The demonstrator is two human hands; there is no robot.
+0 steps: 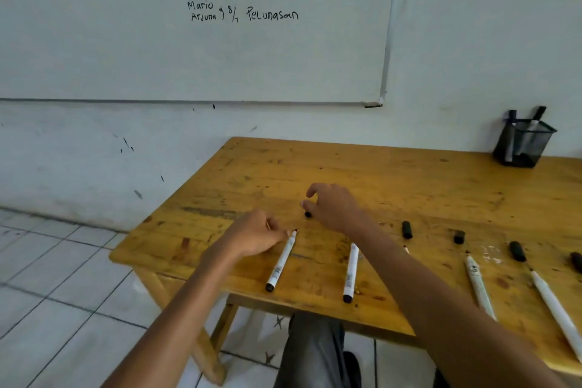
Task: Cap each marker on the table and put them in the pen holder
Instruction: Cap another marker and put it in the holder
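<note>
Left hand (255, 236) is curled at the bare tip of the leftmost marker (281, 261), which lies uncapped on the table (393, 173); grip cannot be confirmed. Right hand (333, 208) is arched over a black cap (308, 214); contact unclear. Mesh pen holder (522, 143) stands at the far right. Whiteboard (126, 25) reads "Mario", "Arjuna", "Pelunasan".

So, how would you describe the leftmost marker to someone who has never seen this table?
Start at the yellow wooden table below the whiteboard; white markers lie in a row along its near edge. The leftmost marker ends that row by the table's left corner. Only its uncapped tip lies at the fingertips of the left hand.
</note>
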